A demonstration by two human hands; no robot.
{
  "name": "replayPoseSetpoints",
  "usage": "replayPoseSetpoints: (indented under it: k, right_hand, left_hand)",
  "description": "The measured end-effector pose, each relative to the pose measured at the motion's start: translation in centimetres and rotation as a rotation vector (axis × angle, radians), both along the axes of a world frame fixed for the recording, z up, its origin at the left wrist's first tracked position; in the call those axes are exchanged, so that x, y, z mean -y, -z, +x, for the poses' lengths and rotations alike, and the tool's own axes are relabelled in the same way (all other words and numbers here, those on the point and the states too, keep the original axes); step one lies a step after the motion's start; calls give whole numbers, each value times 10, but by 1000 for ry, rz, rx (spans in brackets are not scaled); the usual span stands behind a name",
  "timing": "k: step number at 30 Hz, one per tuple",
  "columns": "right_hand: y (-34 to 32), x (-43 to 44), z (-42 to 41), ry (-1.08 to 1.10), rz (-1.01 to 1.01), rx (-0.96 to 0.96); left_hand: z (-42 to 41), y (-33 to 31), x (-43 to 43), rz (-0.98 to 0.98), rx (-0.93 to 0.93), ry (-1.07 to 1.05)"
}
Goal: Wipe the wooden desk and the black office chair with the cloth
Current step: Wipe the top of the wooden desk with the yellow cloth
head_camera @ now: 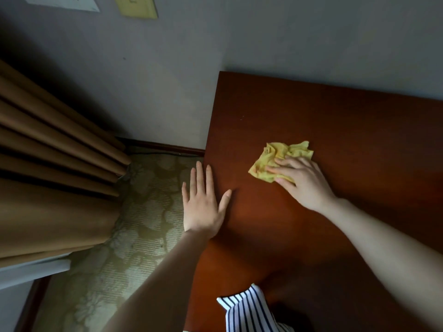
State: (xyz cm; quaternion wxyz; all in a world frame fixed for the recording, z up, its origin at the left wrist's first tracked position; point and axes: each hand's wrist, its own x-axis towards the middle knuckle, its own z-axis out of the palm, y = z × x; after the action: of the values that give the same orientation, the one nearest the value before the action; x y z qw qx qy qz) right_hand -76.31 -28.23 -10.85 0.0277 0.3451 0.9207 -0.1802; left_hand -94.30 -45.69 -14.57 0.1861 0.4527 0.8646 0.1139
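Cloth [280, 159]: crumpled yellow rag on the worktop [347, 130], near its left edge; looks light, soft, best held flat under the palm | Right hand [300, 180]: fingers spread, pressing the cloth's near side, arm reaching far-left | Left hand [203, 202]: flat, fingers spread, overlapping the worktop's left edge, holding nothing.
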Motion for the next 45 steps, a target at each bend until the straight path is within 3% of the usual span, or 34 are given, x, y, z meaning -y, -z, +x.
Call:
replayPoseSetpoints:
  k: [8,18,25,30,38,45]
  right_hand:
    - [6,-51,-72,157,58,6]
    - [10,-64,-145,92,13,152]
    - [15,-5,-120,-238,54,53]
    - [16,35,-71,-270,48,-57]
    - [12,38,14,-508,112,-17]
    - [2,-12,-1,-310,111,68]
  left_hand:
    - [3,-2,-2,94,45,-111]
    - [3,0,-2,125,66,-125]
    - [3,1,-2,136,50,-131]
    - [3,1,-1,155,35,-136]
    - [3,5,-1,123,19,-150]
    - [3,1,-1,170,67,-156]
